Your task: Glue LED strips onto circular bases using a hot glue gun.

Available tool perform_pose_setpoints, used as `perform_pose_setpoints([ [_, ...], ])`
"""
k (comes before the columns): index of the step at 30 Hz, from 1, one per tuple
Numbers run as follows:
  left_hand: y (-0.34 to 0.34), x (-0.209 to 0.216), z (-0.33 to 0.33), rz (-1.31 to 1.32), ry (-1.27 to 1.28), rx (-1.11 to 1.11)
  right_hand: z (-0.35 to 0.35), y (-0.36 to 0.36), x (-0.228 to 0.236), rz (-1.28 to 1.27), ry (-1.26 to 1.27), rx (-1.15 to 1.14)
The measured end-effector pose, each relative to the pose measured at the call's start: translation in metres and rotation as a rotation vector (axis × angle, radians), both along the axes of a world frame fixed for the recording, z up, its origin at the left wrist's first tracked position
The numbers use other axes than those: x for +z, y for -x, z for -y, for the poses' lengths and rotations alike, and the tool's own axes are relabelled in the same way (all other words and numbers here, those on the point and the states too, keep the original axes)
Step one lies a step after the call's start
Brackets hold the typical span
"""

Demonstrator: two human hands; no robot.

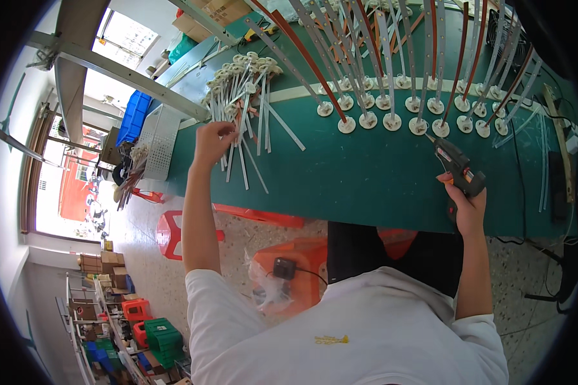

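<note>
Near a perforated basket point(163, 151), left hand point(212, 142), grip unclear, is at strips point(243, 167); right hand point(469, 202) holds a glue gun point(457, 164).

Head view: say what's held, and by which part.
Right hand: the black glue gun, by its handle. Left hand, at the strips: a hold cannot be told.

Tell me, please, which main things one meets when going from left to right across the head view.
Blue crate → white perforated basket → left hand → black box with a cord → right hand with the glue gun → wooden strip.
</note>
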State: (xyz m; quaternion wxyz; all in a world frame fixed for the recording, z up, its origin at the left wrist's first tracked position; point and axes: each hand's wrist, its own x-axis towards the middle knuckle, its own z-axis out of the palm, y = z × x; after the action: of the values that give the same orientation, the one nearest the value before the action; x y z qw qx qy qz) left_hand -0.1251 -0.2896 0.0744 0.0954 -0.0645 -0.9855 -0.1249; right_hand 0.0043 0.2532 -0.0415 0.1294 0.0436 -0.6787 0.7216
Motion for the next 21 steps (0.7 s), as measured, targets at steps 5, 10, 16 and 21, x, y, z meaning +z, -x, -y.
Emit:
perform_pose_setpoints([
  [5, -0.003, -0.024, -0.005, -0.051, 0.295, 0.071, -0.002, -0.003, 0.001, 0.012, -0.039, 0.018],
  [10, 0.012, -0.056, 0.019, 0.03, 0.294, 0.083, -0.008, -0.006, 0.0, 0.103, -0.047, 0.043],
  [16, 0.018, -0.035, 0.022, -0.168, 0.181, 0.074, -0.012, -0.002, -0.006, 0.126, -0.092, 0.039],
  [21, 0.023, -0.015, 0.081, -0.469, -0.112, 0.276, -0.009, 0.0, -0.006, 0.188, -0.062, 0.049],
])
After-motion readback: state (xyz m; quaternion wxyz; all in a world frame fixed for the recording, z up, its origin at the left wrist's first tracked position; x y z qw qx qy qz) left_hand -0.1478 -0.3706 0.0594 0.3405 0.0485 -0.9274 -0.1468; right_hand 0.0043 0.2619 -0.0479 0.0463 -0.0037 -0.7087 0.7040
